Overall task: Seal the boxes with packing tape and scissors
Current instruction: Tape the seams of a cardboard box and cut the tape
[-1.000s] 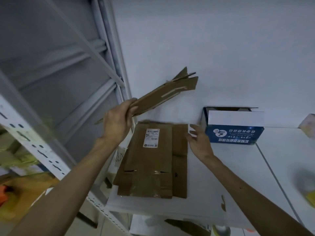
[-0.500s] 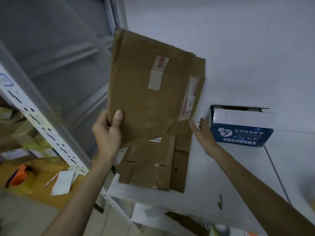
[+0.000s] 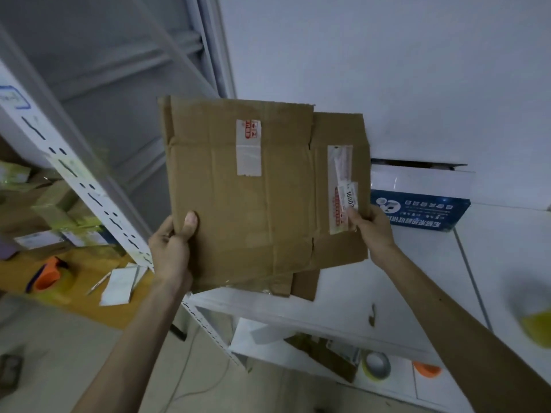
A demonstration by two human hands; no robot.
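A flattened brown cardboard box [image 3: 256, 198] with old tape strips and a label is held upright in front of me. My left hand [image 3: 171, 245] grips its lower left edge, thumb on the front. My right hand [image 3: 371, 229] pinches its right edge beside the label. Under it, more flattened cardboard [image 3: 304, 286] lies on the white table [image 3: 402, 293]. A roll of tape [image 3: 376, 366] sits on a lower shelf. An orange tape dispenser [image 3: 49, 274] rests on the yellow surface at left. No scissors are visible.
A blue and white box [image 3: 423, 198] stands open against the wall behind my right hand. A white metal rack [image 3: 74, 171] with small parcels fills the left. A blurred yellow object [image 3: 536, 326] sits at the right edge. Paper slips [image 3: 117, 286] lie beside the dispenser.
The flattened box came down from raised and edge-on to flat and facing me. My right hand left the table stack and took hold of its right edge.
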